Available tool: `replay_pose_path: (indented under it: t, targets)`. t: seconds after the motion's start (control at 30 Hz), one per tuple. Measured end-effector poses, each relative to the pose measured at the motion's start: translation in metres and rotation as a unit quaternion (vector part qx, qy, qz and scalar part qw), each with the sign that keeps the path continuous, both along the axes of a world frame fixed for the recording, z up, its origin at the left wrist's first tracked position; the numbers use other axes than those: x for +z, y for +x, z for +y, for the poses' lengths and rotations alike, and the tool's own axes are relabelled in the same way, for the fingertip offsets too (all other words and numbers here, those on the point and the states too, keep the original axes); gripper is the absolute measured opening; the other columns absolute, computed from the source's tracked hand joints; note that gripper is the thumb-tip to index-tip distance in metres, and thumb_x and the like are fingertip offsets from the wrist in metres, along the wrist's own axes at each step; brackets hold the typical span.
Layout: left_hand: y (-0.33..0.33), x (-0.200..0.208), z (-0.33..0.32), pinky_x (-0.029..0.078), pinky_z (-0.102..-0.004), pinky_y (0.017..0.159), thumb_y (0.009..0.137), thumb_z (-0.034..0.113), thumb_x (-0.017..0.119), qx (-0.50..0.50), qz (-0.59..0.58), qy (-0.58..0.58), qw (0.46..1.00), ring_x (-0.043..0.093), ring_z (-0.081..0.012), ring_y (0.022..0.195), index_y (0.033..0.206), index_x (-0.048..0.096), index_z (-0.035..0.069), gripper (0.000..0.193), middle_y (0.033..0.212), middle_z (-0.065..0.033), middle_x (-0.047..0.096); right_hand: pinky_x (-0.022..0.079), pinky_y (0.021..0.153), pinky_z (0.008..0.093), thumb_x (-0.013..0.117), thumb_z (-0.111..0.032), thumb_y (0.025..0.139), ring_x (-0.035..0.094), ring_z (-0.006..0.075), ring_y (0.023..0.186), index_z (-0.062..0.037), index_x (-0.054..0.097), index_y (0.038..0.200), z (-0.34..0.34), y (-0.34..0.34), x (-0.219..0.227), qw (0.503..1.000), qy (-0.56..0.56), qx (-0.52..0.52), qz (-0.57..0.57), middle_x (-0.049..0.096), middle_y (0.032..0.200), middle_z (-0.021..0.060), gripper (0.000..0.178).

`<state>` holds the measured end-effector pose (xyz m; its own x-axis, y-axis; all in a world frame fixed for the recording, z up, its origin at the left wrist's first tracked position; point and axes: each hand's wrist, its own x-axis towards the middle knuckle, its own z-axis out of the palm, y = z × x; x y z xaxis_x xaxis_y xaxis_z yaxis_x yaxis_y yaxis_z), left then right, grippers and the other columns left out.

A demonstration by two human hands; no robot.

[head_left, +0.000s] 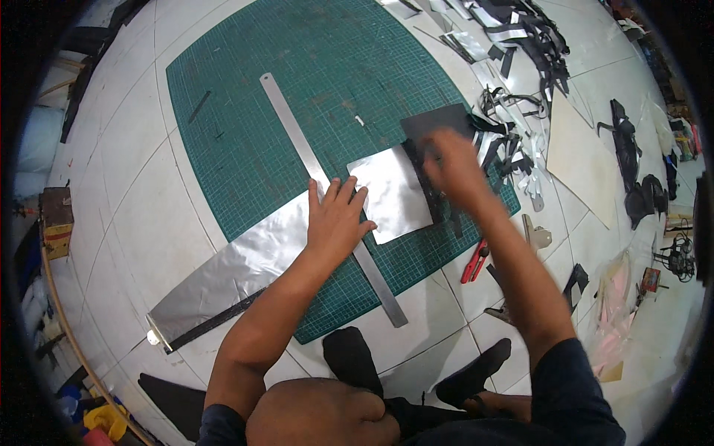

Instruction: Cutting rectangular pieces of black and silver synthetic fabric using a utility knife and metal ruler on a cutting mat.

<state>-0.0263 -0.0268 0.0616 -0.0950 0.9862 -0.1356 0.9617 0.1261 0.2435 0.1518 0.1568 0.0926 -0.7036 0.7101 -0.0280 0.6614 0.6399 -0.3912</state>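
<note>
My left hand lies flat with its fingers spread, pressing on a long steel ruler and the end of a large silver sheet. That sheet stretches to the lower left, with a black strip along its near edge. Right of the ruler, a separate silver rectangle rests on the green cutting mat. My right hand is over the black strip at this rectangle's right side, next to a dark grey piece. Its fingers look curled but are smeared by motion, so whether they hold anything is hidden.
A red cutter lies at the mat's near right edge, with a metal clip beyond it. Black and silver offcuts pile up at the far right. A cream board lies on the tiles. My feet are close to the mat's near edge.
</note>
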Motion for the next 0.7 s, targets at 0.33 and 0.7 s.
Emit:
replay_pose_path:
  t: [0.33,0.7]
  targets:
    - [0.002,0.003,0.001,0.011,-0.0620,0.118,0.082,0.048,0.072,0.004,0.008,-0.026,1.000,0.037,-0.0315,0.141,0.138,0.055,0.016,0.067,0.148,-0.0085,0.046,0.044,0.100,0.0453,0.091,-0.037,0.054,0.055,0.0374,0.114,-0.0070,0.056,0.128,0.116,0.006,-0.016,0.981,0.048,0.144,-0.117,0.059,0.117,0.0149,0.087]
    - [0.007,0.000,0.002,0.011,-0.0626,0.118,0.082,0.048,0.072,0.004,-0.012,-0.016,1.000,0.036,-0.0329,0.142,0.138,0.055,0.016,0.067,0.149,-0.0083,0.045,0.050,0.075,0.0417,0.085,-0.023,0.069,0.065,0.0333,0.085,-0.0082,0.054,0.096,0.173,0.022,0.008,0.988,0.056,0.128,-0.072,0.067,0.087,0.0130,0.044]
